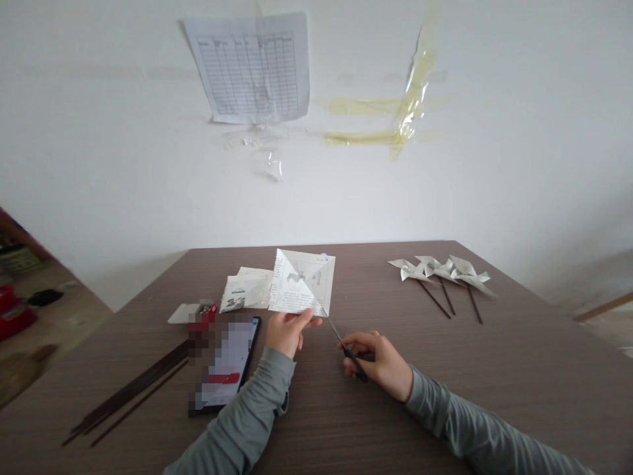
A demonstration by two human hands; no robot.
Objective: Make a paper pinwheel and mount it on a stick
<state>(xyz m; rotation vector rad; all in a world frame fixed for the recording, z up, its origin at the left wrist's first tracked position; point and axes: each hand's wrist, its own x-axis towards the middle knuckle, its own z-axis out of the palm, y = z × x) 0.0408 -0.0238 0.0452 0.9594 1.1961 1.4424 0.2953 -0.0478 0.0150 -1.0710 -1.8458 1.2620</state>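
Pinched at its lower edge, a square of printed paper (309, 277) is held up by my left hand (287, 333). Diagonal crease lines cross the sheet. My right hand (378, 359) grips black-handled scissors (355, 364), whose blades point up and left to the sheet's lower right corner. Whether the blades are open there is too small to tell. Behind my left hand lies a stack of paper squares (247, 289). Three paper pinwheels (440, 267) on dark sticks lie at the far right of the table.
A phone (230, 363), partly pixelated, lies left of my left forearm. Beside it are several dark sticks (138, 382) and a small open red-and-white box (205, 310). The brown table (519, 369) meets a white wall with a taped printed sheet (252, 66).
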